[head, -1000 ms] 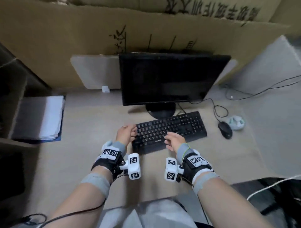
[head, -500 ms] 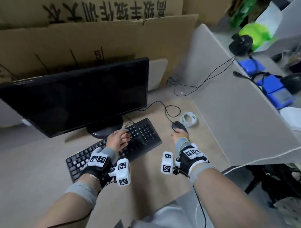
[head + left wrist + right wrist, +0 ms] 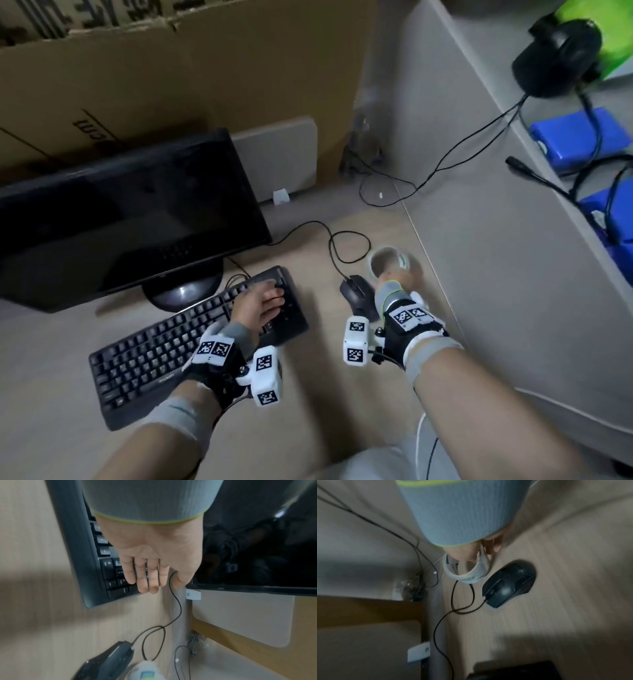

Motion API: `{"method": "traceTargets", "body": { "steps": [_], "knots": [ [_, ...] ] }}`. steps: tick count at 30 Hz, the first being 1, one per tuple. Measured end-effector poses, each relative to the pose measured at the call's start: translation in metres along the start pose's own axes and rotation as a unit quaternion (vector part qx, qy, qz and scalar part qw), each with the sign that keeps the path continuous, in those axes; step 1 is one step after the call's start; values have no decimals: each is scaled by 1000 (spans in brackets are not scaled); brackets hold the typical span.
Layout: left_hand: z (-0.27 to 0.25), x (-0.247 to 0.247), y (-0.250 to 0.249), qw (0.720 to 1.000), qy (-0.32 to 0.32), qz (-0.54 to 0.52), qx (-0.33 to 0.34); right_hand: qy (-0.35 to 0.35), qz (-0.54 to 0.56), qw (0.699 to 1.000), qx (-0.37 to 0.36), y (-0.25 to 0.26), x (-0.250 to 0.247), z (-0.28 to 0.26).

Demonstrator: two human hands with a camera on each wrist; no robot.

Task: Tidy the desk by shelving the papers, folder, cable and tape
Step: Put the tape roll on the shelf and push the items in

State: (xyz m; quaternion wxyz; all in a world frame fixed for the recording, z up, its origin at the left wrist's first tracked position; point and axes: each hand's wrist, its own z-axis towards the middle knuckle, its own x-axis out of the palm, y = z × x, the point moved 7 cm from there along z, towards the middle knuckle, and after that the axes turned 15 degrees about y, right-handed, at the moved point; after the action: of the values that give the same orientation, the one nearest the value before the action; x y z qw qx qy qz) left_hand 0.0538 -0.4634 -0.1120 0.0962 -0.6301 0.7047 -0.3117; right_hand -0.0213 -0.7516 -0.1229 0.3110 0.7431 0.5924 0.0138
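We're on the tape step: R hand (image 3: 471,550) fingers pinch the tape roll (image 3: 465,572) by the mouse (image 3: 508,584), far-R bench (image 3: 308,394). L hand (image 3: 257,306) flat, fingers relaxed on the keyboard (image 3: 154,353). Next prob: lift, carry to shelf.

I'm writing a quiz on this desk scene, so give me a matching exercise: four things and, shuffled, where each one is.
Things:
1. tape roll
2. mouse
3. left hand
4. monitor

Places:
A. behind the keyboard
B. resting on the keyboard's right end
C. in the right hand
D. on the desk between keyboard and tape roll

Pairs: 1-C, 2-D, 3-B, 4-A
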Motion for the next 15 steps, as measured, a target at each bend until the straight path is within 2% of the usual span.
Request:
{"method": "traceTargets", "body": {
  "steps": [3,6,9,11,12,15],
  "knots": [
    [-6,12,-9,999,34,-6,38,10,-6,999,-44,11,22,-13],
    [-22,10,-20,995,65,21,69,14,-23,997,-66,31,59,-51],
    [-46,-7,-31,992,79,45,91,102,-141,976,-131,53,116,-92],
    [-68,-48,-34,993,53,24,103,164,-166,959,-160,60,164,-122],
    [-76,-61,-34,993,45,11,107,186,-146,956,-173,63,175,-130],
    [-118,-152,-30,987,-4,-85,133,259,-26,946,-194,72,250,-184]
  ]
}}
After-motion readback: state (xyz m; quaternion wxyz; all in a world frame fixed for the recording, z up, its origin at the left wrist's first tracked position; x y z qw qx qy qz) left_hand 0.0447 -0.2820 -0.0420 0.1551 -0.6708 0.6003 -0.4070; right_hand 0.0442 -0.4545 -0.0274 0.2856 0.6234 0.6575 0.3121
